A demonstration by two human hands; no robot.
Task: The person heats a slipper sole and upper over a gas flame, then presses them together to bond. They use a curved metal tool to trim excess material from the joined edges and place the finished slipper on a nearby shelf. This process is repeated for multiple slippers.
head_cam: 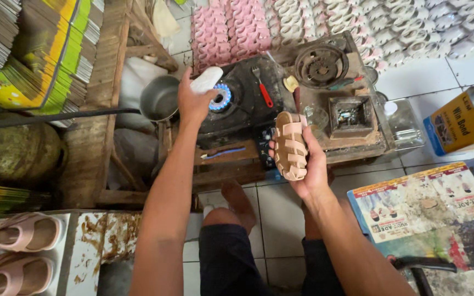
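Note:
My left hand (193, 101) holds a white shoe sole (206, 78) over the lit blue flame of a black gas burner (223, 98). My right hand (309, 164) grips a beige strapped sandal upper (291, 145), held upright in front of the low wooden workbench (352, 145). Both arms reach forward from my lap; my knees and a bare foot show below.
A metal pot (159, 98) sits left of the burner. A red-handled tool (263, 90), a round metal disc (321, 66) and a square box (350, 115) lie on the bench. Rows of pink and white uppers (357, 24) lie behind. Finished pink sandals (23, 233) rest lower left. A yellow can (459, 123) stands at right.

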